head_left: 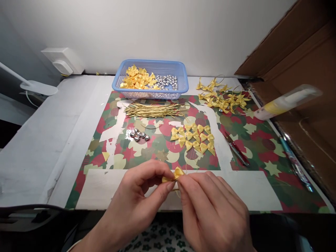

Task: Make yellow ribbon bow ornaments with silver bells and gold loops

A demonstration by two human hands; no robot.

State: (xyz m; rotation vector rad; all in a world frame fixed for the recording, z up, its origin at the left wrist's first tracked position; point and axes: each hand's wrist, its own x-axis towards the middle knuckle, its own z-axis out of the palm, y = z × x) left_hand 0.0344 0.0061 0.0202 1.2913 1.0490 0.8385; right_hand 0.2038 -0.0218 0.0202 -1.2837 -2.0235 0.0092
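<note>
Between both hands, over the front edge of the table, is a yellow ribbon bow (179, 172). My left hand (147, 196) pinches its left side between thumb and forefinger. My right hand (210, 206) grips its right side, with fingertips close to the left thumb; a thin gold strand shows just below. Several yellow bows (193, 135) lie in rows beyond the right hand. Silver bells (139, 134) form a small cluster beyond the left hand. A bundle of gold wire ties (154, 110) lies farther back.
A blue basket (151, 91) with bows and silver bells stands at the back. Bows with gold ties (225, 99) are piled at back right. Scissors (237, 150), a glue bottle (275, 106) and a pen (296, 164) lie right, near a cardboard box (304, 63).
</note>
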